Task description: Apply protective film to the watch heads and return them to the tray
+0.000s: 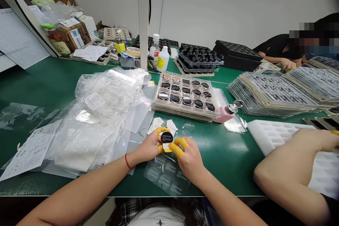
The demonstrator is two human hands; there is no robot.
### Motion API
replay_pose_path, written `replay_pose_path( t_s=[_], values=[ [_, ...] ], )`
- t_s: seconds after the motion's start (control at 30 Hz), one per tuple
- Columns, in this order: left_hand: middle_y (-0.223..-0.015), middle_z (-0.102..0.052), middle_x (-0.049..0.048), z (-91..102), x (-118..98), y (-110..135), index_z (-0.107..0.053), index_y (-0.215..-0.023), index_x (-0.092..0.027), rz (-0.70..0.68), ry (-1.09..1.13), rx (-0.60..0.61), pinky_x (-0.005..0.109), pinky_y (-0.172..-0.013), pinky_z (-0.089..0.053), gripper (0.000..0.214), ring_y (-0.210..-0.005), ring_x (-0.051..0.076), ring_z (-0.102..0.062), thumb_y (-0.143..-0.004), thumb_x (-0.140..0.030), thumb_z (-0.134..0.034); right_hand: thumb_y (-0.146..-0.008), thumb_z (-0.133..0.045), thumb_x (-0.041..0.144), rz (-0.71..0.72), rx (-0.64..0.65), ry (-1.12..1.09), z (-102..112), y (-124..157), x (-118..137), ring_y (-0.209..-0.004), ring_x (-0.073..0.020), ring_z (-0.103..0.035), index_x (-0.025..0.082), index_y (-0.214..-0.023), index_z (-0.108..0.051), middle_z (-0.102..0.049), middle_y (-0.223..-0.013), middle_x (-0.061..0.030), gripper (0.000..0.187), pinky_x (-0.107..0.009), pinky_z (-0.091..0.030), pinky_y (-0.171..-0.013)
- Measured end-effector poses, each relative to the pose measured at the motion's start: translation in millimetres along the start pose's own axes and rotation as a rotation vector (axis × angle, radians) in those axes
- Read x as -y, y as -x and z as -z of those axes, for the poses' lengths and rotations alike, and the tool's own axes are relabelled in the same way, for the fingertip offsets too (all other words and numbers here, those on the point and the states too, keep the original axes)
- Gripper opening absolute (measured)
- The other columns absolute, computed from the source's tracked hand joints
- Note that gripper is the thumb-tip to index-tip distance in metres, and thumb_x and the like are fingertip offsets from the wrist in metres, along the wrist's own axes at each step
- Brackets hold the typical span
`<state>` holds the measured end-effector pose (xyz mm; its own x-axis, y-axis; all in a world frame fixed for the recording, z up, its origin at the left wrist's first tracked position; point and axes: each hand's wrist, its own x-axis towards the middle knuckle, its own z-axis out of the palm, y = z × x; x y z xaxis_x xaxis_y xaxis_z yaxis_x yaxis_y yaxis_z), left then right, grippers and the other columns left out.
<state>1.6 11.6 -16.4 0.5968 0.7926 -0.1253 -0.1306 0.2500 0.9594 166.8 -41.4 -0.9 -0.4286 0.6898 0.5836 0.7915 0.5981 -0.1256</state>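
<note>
Green workbench [227,155] seen from its near edge. Left, a heap of clear plastic bags [97,137]; far centre, a stack of clear plastic trays [182,111] holding round black-faced parts; right, a co-worker's bare arm [283,173] over a white foam tray [272,134]. Near centre, the left hand [145,146] and right hand [188,160] are both curled, gripping between them a round black disc [166,137], with yellow finger cots [180,147] on the fingers. Round, so no long axis. It sits just right of the left hand, the nearer of the two, above a white paper scrap [166,146].
</note>
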Motion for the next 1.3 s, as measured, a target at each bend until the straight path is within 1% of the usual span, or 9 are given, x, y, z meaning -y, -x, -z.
replay_pose_path(
  t_s=[0.27, 0.4, 0.5, 0.6, 0.7, 0.93, 1.07, 1.13, 1.3],
  values=[
    [-0.082, -0.056, -0.0011, 0.0, -7.9, 0.3, -0.046, -0.11, -0.02, 0.004, -0.079, 0.015, 0.024, -0.066, -0.044, 0.046, -0.071, 0.012, -0.055, -0.07, -0.024, -0.071, -0.088, -0.046, 0.015, -0.25, -0.026, -0.295, 14.1, -0.7, -3.8, -0.081, -0.0171, -0.05, 0.024, -0.1, -0.059, -0.06, -0.087, -0.0038, 0.02, -0.031, -0.044, -0.069],
    [-0.085, -0.059, -0.0004, 1.6, -10.4, 2.1, -0.045, -0.112, -0.023, 0.039, -0.161, 0.028, 0.027, -0.072, -0.045, 0.047, -0.076, 0.014, -0.058, -0.072, -0.028, -0.07, -0.089, -0.046, 0.027, -0.54, -0.093, -0.289, 22.3, 3.7, -31.3, -0.086, -0.0189, -0.056, 0.023, -0.105, -0.057, -0.063, -0.096, -0.005, 0.02, -0.034, -0.046, -0.074],
    [-0.088, -0.06, 0.0002, 2.8, -12.6, 3.3, -0.046, -0.114, -0.024, 0.03, -0.221, 0.011, 0.028, -0.075, -0.045, 0.048, -0.078, 0.014, -0.057, -0.073, -0.028, -0.07, -0.088, -0.045, 0.031, -0.718, 0.046, -0.25, 14.1, 14.4, -62.3, -0.088, -0.0219, -0.059, 0.02, -0.108, -0.056, -0.065, -0.1, -0.0078, 0.025, -0.038, -0.048, -0.075],
    [-0.084, -0.059, -0.001, 1.9, -13.0, 4.2, -0.046, -0.117, -0.024, 0.046, -0.219, -0.004, 0.027, -0.073, -0.044, 0.051, -0.075, 0.013, -0.055, -0.072, -0.027, -0.07, -0.083, -0.049, 0.023, -0.71, 0.168, -0.064, 3.4, 20.6, -79.1, -0.088, -0.0268, -0.058, 0.016, -0.101, -0.061, -0.065, -0.094, -0.0126, 0.023, -0.044, -0.048, -0.075],
    [-0.082, -0.058, -0.0017, 0.5, -8.9, 4.4, -0.047, -0.118, -0.024, 0.061, -0.19, -0.008, 0.026, -0.071, -0.044, 0.052, -0.074, 0.013, -0.055, -0.072, -0.026, -0.07, -0.083, -0.05, 0.022, -0.614, 0.085, -0.002, -1.0, 13.5, -64.0, -0.098, -0.0281, -0.054, 0.015, -0.102, -0.062, -0.062, -0.101, -0.0148, 0.024, -0.048, -0.046, -0.083],
    [-0.086, -0.066, 0.0033, 5.5, -1.9, 1.6, -0.037, -0.133, -0.02, -0.015, -0.081, 0.012, 0.031, -0.074, -0.046, 0.07, -0.076, 0.017, -0.06, -0.072, -0.025, -0.07, -0.085, -0.048, 0.023, -0.56, 0.137, -0.602, -11.7, -31.1, -16.4, -0.072, -0.0139, -0.058, 0.023, -0.128, -0.043, -0.063, -0.082, -0.0008, 0.044, -0.029, -0.05, -0.066],
    [-0.077, -0.068, 0.0039, 12.4, -7.2, -2.9, -0.028, -0.136, -0.013, -0.004, -0.012, -0.104, 0.033, -0.078, -0.045, 0.075, -0.08, 0.019, -0.063, -0.076, -0.036, -0.067, -0.085, -0.046, 0.03, -0.628, 0.005, -0.557, 2.3, -99.0, -77.2, -0.079, -0.0151, -0.06, 0.018, -0.107, -0.056, -0.064, -0.09, -0.0037, 0.027, -0.029, -0.049, -0.071],
    [-0.079, -0.068, 0.0059, 13.6, -7.6, -5.3, -0.032, -0.131, -0.011, 0.013, 0.007, -0.149, 0.033, -0.078, -0.045, 0.072, -0.081, 0.02, -0.063, -0.075, -0.041, -0.066, -0.087, -0.04, 0.028, -0.694, -0.068, -0.303, 11.0, -141.3, -120.2, -0.09, -0.0159, -0.059, 0.016, -0.109, -0.055, -0.064, -0.102, -0.0075, 0.029, -0.028, -0.046, -0.079],
    [-0.078, -0.069, 0.0069, 10.9, -2.6, -6.7, -0.045, -0.12, -0.01, -0.016, -0.044, -0.093, 0.033, -0.077, -0.044, 0.054, -0.078, 0.02, -0.063, -0.077, -0.037, -0.064, -0.088, -0.035, 0.02, -0.86, 0.039, 0.043, 3.0, -205.8, -193.7, -0.099, -0.022, -0.056, 0.009, -0.118, -0.052, -0.061, -0.112, -0.016, 0.036, -0.031, -0.041, -0.082]
  ],
)
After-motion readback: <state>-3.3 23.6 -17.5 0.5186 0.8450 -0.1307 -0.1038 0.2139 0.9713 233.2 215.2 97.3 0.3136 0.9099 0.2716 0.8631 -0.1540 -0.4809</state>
